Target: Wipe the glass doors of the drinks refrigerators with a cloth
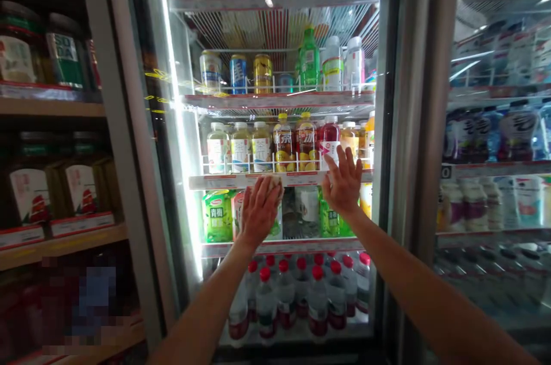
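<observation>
My left hand point(260, 210) presses a pale, crumpled cloth point(276, 183) against the front edge of the middle fridge shelf point(224, 182). Its fingers lie over the cloth and hide part of it. To the right, my right hand point(344, 184) has its fingers apart and holds nothing. It is at the same shelf edge, in front of a red drink bottle point(330, 132); whether it touches the edge I cannot tell. On that shelf stand yellow-capped tea bottles point(283, 144) and pale, white-capped bottles point(240, 147) behind a low wire guard.
Below are green pouches point(217, 216), then red-capped water bottles point(285, 290). Cans point(238, 73) and a green bottle point(309, 61) stand above. A metal door frame point(424, 124) rises at right. Wooden shelves point(64, 241) with jars flank the left.
</observation>
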